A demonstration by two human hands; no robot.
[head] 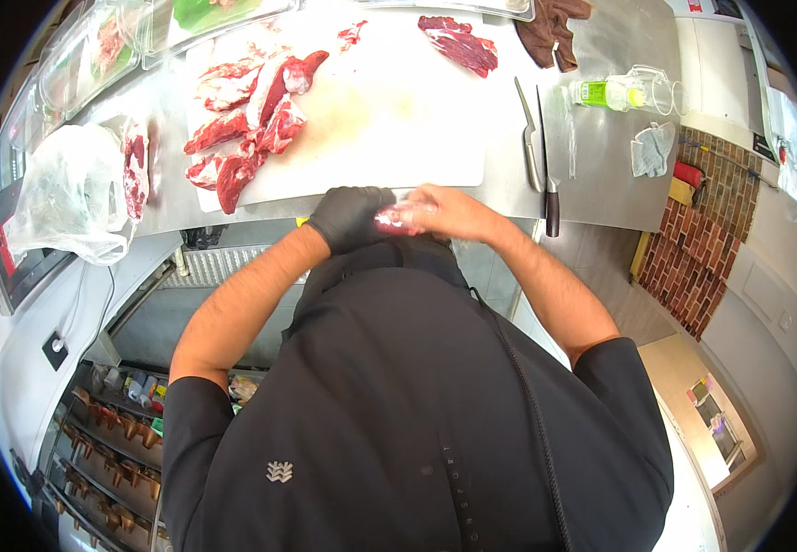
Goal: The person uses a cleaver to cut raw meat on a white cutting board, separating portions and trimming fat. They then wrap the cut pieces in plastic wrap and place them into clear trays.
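Observation:
At the front edge of the white cutting board [384, 148], a small red-and-white piece of meat [393, 221] sits between my hands, partly blurred and partly covered. My left hand [351, 215], in a black glove, curls against it from the left. From the right, the bare fingers of my right hand [448, 212] close over it. Several raw red cuts of meat [250, 131] lie in a group on the board's left side. Farther back are a marbled red slab [459, 47] at the right and a small scrap of meat [352, 34] near the middle.
Two knives, one slim [529, 138] and one dark-handled [550, 186], lie right of the board. Beyond them are a green-labelled bottle [602, 94], a brown cloth [551, 31] and a grey cloth [653, 148]. A plastic bag [74, 186] stands left beside a long meat strip [135, 169].

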